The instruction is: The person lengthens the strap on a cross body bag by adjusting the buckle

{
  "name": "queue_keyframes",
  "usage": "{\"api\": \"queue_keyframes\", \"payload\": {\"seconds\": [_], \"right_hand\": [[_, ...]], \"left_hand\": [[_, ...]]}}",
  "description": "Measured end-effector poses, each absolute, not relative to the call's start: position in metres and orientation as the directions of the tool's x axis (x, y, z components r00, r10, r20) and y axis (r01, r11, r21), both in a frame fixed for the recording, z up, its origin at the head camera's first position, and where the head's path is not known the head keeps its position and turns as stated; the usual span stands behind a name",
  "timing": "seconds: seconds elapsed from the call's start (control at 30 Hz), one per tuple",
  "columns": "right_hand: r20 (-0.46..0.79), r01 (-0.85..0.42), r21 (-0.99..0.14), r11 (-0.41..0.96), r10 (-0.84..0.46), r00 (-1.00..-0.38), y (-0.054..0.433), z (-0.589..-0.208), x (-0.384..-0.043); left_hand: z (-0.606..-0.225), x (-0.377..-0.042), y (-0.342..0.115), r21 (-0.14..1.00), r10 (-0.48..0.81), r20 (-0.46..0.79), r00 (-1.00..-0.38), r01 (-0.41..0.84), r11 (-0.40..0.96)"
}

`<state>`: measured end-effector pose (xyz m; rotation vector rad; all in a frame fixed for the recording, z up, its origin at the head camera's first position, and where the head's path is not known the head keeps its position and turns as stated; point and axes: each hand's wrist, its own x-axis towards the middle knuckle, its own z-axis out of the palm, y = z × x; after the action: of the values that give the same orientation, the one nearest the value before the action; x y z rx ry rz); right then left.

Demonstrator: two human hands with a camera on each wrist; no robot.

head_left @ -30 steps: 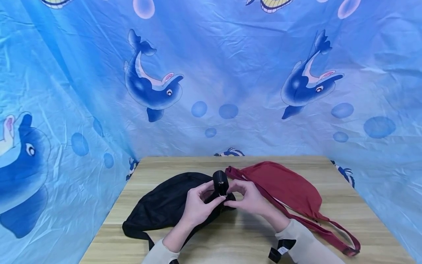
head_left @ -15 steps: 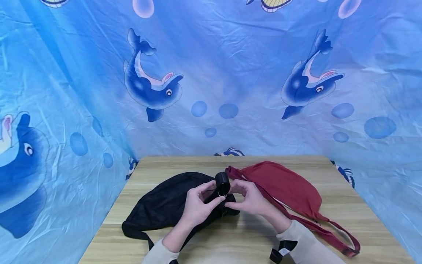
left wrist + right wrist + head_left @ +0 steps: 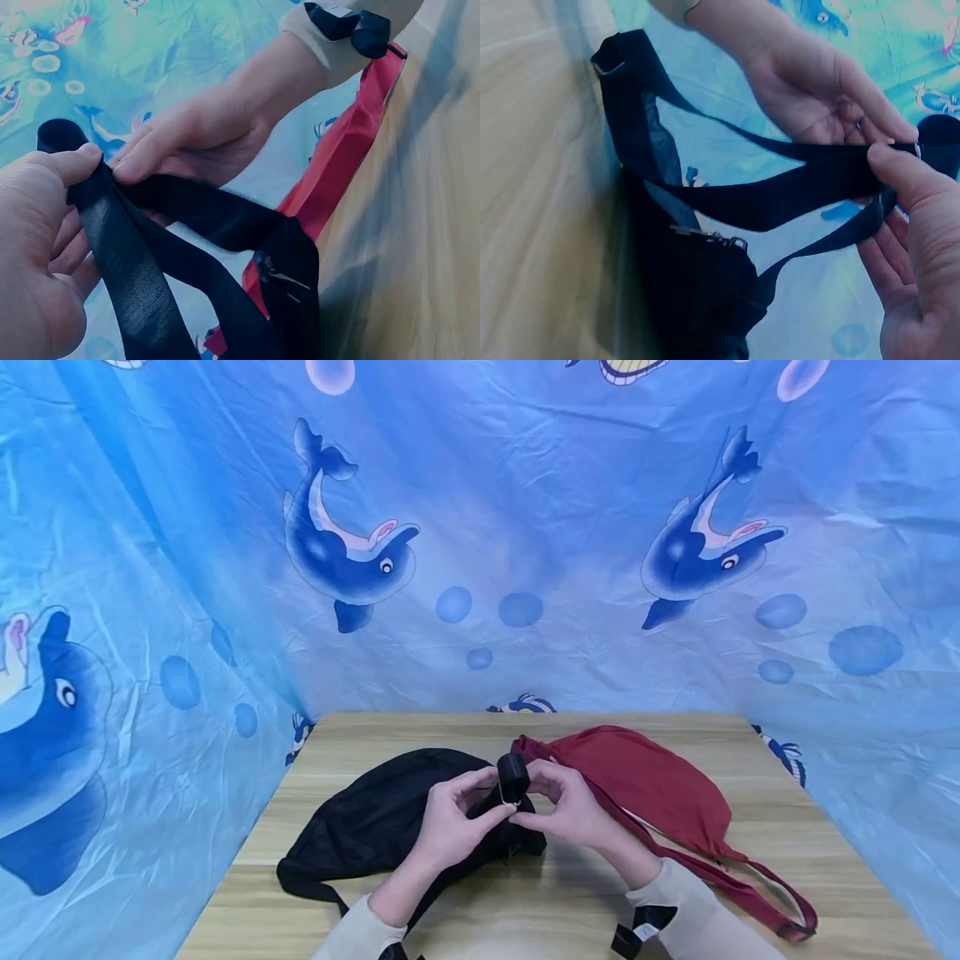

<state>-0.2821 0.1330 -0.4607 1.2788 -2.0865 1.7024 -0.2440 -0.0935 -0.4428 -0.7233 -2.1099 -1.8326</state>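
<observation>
Red fabric bag lies just right of the hands on the wooden table, its strap trailing toward the near right edge. Since a second ago the folded loop of black strap has sunk lower. Left hand and right hand both pinch it above the black bag.
</observation>
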Motion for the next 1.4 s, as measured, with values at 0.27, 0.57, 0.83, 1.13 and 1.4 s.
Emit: {"api": "queue_keyframes", "payload": {"seconds": [0.27, 0.57, 0.83, 1.13, 1.4], "right_hand": [[0.636, -0.71, -0.704, -0.017, -0.462, -0.619, 0.132, -0.462, -0.282], [0.663, -0.764, -0.638, 0.095, -0.435, -0.609, 0.132, -0.456, -0.277], [0.71, -0.828, -0.544, 0.136, -0.451, -0.541, 0.125, -0.453, -0.279], [0.652, -0.806, -0.572, 0.151, -0.513, -0.559, 0.135, -0.442, -0.281], [0.523, -0.724, -0.682, 0.106, -0.621, -0.584, 0.133, -0.396, -0.282]], "left_hand": [[-0.439, -0.245, -0.095, 0.852, 0.176, 0.502, -0.847, 0.52, 0.07], [-0.435, -0.245, -0.096, 0.844, 0.159, 0.523, -0.837, 0.535, 0.037], [-0.433, -0.247, -0.098, 0.827, 0.171, 0.554, -0.815, 0.563, 0.004], [-0.433, -0.245, -0.102, 0.834, 0.142, 0.542, -0.828, 0.551, 0.026], [-0.431, -0.241, -0.098, 0.831, 0.17, 0.533, -0.829, 0.551, 0.08]]}}
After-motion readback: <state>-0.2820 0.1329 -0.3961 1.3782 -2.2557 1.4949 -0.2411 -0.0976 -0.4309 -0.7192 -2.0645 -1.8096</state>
